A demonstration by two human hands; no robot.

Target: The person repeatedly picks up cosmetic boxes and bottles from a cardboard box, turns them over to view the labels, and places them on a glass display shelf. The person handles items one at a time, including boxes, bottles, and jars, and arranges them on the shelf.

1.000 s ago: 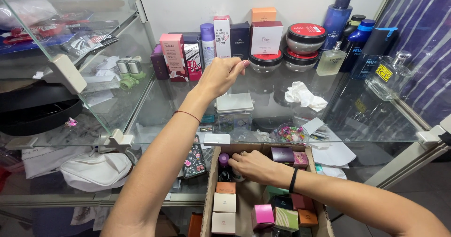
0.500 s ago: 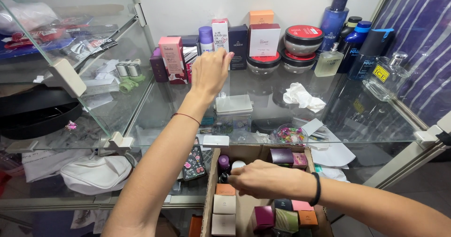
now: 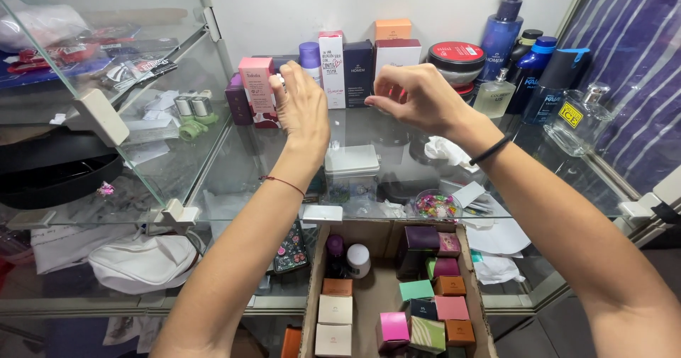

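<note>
White wall (image 3: 284,10) behind glass shelves (image 3: 213,180); striped curtain (image 3: 631,67) right.

Two bare hands raised over the glass shelf: left hand (image 3: 301,109) at 11 o'clock, right hand (image 3: 415,97) at 12.

Back row, 12 o'clock: five upright cardboard cartons (image 3: 333,70).

At 1 o'clock: three blue plastic bottles (image 3: 500,28), two clear glass flasks (image 3: 578,120).

At 6 o'clock: one open brown cardboard box (image 3: 312,287).

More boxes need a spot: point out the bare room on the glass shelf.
Bare glass lies between the left hand and the pink box, running forward to the shelf's front edge, and between the right hand and the white lidded container. The back row of boxes and bottles is packed; crumpled paper clutters the right.
</note>
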